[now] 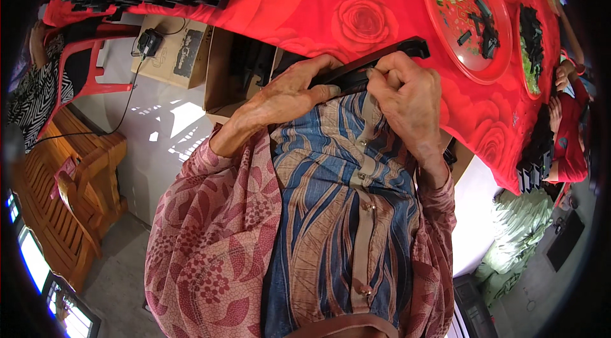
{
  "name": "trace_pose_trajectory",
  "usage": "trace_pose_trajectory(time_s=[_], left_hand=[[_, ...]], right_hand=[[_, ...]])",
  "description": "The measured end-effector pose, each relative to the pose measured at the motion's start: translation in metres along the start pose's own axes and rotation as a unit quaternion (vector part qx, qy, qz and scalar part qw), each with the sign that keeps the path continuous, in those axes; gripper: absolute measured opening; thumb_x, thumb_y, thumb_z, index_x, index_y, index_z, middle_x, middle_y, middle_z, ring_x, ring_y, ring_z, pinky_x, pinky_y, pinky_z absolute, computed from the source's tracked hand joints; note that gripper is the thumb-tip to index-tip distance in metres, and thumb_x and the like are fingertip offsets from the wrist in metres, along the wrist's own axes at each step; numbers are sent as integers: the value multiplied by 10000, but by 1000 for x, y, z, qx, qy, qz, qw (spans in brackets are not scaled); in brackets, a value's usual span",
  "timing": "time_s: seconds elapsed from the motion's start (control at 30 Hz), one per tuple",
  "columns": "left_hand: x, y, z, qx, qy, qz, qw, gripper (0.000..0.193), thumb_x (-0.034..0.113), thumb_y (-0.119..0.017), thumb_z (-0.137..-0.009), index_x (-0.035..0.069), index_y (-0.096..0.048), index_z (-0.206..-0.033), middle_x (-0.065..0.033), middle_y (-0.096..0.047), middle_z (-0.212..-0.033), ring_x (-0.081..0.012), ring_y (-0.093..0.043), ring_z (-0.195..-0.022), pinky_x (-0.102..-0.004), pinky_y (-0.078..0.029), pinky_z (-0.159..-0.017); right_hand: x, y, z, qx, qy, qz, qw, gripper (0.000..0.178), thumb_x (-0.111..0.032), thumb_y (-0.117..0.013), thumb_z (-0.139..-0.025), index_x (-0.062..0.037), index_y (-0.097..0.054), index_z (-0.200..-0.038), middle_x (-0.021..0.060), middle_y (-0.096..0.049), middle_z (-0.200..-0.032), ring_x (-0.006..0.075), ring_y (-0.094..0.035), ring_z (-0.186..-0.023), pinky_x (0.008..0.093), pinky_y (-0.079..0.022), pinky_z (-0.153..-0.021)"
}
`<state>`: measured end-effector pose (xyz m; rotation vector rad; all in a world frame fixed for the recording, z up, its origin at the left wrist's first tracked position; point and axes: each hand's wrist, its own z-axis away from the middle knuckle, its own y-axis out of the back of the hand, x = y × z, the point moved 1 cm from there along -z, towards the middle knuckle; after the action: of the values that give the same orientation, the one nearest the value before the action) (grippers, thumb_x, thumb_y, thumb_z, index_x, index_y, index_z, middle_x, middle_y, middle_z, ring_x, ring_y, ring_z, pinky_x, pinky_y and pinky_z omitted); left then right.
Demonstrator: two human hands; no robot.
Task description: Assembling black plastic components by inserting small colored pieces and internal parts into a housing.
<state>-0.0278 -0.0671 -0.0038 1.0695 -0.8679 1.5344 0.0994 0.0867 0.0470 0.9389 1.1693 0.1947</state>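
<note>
Red cloth [364, 20] printed with large roses, draped over tabletop. To left, cardboard box [167, 65] on pale floor [137, 188], black adapter [150, 42] on top, dark cable [133, 86] trailing toward slatted wooden bench [48, 179] (small pink item [66, 169] on it, kind unclear). Red plastic chair [105, 88] just behind bench, person in zebra-striped clothing [44, 86] beside it. Sunlight patches [186, 118] on floor. Bright window [33, 255] at lower left. Far right: co-worker's red sleeve [571, 150], pale green bundle [519, 226], dark flat rectangle [565, 241].

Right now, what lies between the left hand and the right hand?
A long black bar spans the gap from left hand to right hand, with the shirt showing lower down, in the head view.
</note>
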Motion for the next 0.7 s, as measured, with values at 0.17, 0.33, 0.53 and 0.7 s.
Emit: trace_pose_trajectory(time_s=[0.17, 0.33, 0.53, 0.7], left_hand=[[6, -6, 4, 73, 26, -78, 994, 329, 79, -596, -914, -22, -559, -1226, -96, -631, -1048, -121, -547, -1005, -279, -430, -912], [4, -18, -5, 126, 32, -38, 991, 327, 214, -636, -893, -46, -630, -1092, -178, -673, -846, -198, -625, -760, -347, -476, -699], [2, -24, -6, 181, 3, -69, 981, 309, 215, -647, -884, -47, -645, -1048, -213, -657, -768, -264, -644, -681, -372, -479, -651], [-10, -27, -9, 227, -46, -91, 969, 262, 175, -658, -856, -45, -651, -998, -238, -653, -777, -333, -652, -685, -387, -482, -649]], right_hand=[[1, -1, 0, 10, 16, -1, 1000, 128, -94, -700, -782, -38, -590, -750, 90, -528, -494, 251, -545, -425, 375, -387, -437], [5, -5, -1, 42, 28, -27, 998, 96, -36, -703, -775, -26, -608, -760, 45, -475, -457, 89, -414, -386, 295, -314, -414], [4, -5, 1, 30, 20, -10, 999, 131, -82, -700, -778, -44, -578, -747, 89, -532, -493, 242, -552, -419, 373, -395, -424], [4, -13, 6, 72, 52, 29, 996, 127, -103, -694, -777, -48, -580, -762, 121, -570, -527, 309, -610, -489, 424, -441, -450]])
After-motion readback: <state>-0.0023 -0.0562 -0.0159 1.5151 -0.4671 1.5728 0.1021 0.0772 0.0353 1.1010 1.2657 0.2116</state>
